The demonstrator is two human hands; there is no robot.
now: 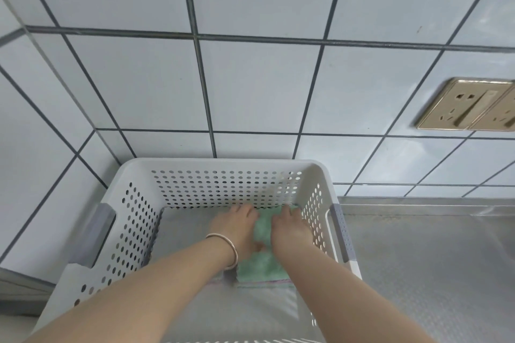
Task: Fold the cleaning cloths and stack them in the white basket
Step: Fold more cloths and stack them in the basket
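Inside, one white basket [139, 220] stood on the metal worktop [432, 259] against the tiled wall [250, 78], and it held one green cloth [263, 267] lying on its floor toward the far right corner. Both hands lay on that cloth, the left hand [237, 227] and the right hand [288, 227] side by side, fingers flat and pressing down. Two sockets [468, 104] sat on the wall at the right.

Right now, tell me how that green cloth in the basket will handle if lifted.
The green cloth looks fluffy and soft, so it would likely sag and unfold. Probably light: it bunches under both hands. Its fuzzy nap suggests it won't slip easily.
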